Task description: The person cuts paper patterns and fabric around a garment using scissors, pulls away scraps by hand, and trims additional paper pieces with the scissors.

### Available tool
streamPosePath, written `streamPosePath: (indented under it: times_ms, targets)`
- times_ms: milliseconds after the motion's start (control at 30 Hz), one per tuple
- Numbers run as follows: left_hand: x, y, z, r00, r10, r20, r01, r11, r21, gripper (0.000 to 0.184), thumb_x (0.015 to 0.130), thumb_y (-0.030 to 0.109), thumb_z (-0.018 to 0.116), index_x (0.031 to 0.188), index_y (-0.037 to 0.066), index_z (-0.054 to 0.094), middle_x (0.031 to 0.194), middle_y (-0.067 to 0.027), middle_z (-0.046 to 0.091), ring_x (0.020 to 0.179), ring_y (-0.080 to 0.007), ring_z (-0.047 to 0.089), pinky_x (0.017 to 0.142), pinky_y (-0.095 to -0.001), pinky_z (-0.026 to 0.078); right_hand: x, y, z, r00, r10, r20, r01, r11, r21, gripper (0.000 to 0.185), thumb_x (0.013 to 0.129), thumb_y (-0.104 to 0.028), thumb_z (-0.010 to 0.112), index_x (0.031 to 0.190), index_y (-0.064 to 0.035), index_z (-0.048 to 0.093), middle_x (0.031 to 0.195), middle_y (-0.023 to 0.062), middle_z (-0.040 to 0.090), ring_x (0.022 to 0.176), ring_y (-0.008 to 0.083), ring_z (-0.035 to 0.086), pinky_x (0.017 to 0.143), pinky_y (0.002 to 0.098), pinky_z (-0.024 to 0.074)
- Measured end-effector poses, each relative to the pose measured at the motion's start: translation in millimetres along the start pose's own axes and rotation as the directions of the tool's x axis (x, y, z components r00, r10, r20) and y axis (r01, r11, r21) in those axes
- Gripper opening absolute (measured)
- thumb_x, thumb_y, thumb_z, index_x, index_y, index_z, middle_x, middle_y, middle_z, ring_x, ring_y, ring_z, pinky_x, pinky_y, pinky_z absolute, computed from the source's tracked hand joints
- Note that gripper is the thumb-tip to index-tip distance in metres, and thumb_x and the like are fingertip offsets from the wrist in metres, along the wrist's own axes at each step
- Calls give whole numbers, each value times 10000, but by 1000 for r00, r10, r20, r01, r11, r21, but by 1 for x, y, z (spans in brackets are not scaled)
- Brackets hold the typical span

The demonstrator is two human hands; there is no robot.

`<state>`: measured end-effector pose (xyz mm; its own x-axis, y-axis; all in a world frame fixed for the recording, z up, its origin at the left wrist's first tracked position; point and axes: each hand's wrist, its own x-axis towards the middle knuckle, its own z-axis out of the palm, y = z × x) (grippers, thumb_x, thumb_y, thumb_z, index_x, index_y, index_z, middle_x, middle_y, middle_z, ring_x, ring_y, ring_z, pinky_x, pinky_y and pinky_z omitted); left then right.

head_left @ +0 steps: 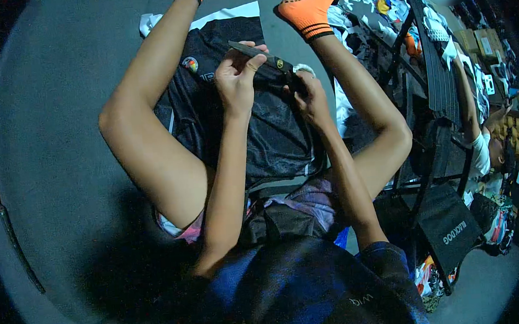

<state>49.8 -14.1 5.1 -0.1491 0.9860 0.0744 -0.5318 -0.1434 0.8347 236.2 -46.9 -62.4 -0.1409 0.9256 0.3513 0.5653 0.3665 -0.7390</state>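
A long dark tool with a tapering pointed end and a small yellow emblem (261,56) is between my hands; its exact kind is unclear. My left hand (238,79) pinches it near the pointed end, thumb on top. At its other end, my right hand (311,98) is closed around the dark handle part, partly hidden by the fingers. Something small and white (304,70) shows beside the right fingers. Beneath both hands a black garment (282,136) with a round colourful badge lies spread between my bent legs.
White material (243,10) lies under the garment's far edge. At right are a black folding chair (448,230), piled cloth scraps (374,0), cardboard boxes (487,42) and another person (481,152). A red object with a dark stick (17,242) lies at far left.
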Motion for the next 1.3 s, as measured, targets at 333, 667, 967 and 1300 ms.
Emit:
streamPosePath:
  times_ms: [333,667,967,1300]
  targets:
    - [2,-5,-4,1000,11,-8,-11,1000,-25,257,815,-14,691,1052,-10,591,991,-104,682,920,-173,653,873,-288,503,-1,12,0,1000,0,4,0,1000,7,370,776,67,609,1138,11,551,1007,151,587,988,301,580,892,338,442]
    - [3,2,-3,998,-45,53,45,999,-3,400,862,11,632,1234,-39,495,1113,-171,643,1023,-223,627,963,-323,458,-2,0,-10,997,-69,42,70,997,-35,583,698,-110,706,1243,-31,514,1235,180,554,1171,356,504,998,399,378]
    - [1,-2,-1,1000,-19,16,19,1000,-4,340,852,10,650,1171,-46,545,1059,-120,668,961,-162,637,891,-271,484,-3,8,-10,993,-83,81,90,993,-79,605,726,-130,697,1284,-27,487,1268,189,528,1145,356,493,982,388,385]
    - [-1,-5,1,997,-9,-82,5,999,-53,304,814,-12,685,1098,-49,581,1006,-127,680,920,-175,651,874,-282,504,-1,6,-7,998,-44,52,47,998,-39,507,717,12,659,1206,-16,528,1182,185,563,1110,350,533,959,381,407]
